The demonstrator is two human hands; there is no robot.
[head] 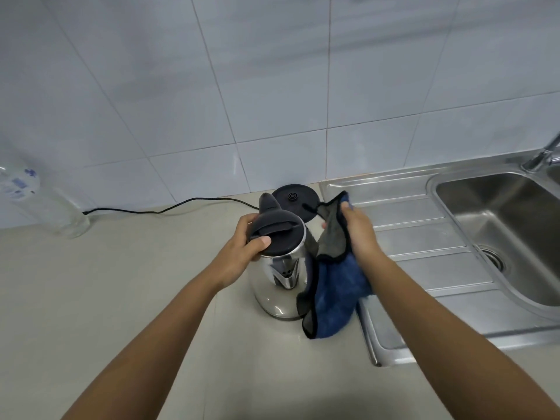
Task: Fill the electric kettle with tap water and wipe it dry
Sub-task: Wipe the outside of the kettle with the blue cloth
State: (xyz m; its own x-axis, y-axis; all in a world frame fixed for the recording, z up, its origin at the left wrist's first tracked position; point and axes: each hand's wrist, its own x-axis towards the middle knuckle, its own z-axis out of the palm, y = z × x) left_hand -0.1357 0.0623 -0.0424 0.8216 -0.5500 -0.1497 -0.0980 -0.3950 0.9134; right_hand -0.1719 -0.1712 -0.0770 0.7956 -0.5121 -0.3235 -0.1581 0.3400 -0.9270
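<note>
A shiny steel electric kettle [280, 283] with a black lid stands on the beige counter, its spout facing me and its lid down. My left hand [244, 248] grips the top of the kettle, thumb pressed on the lid. My right hand [359, 230] holds a blue and grey cloth [333, 298] against the kettle's right side; the cloth hangs down to the counter. The kettle's black round base [295, 197] lies behind it by the wall, with its cord [169, 209] running left.
A steel sink unit lies to the right, with its ribbed drainboard [424, 253], its basin [509, 225] and a tap [542, 157] at the far right. A clear plastic bottle [39, 201] stands at the far left against the tiled wall.
</note>
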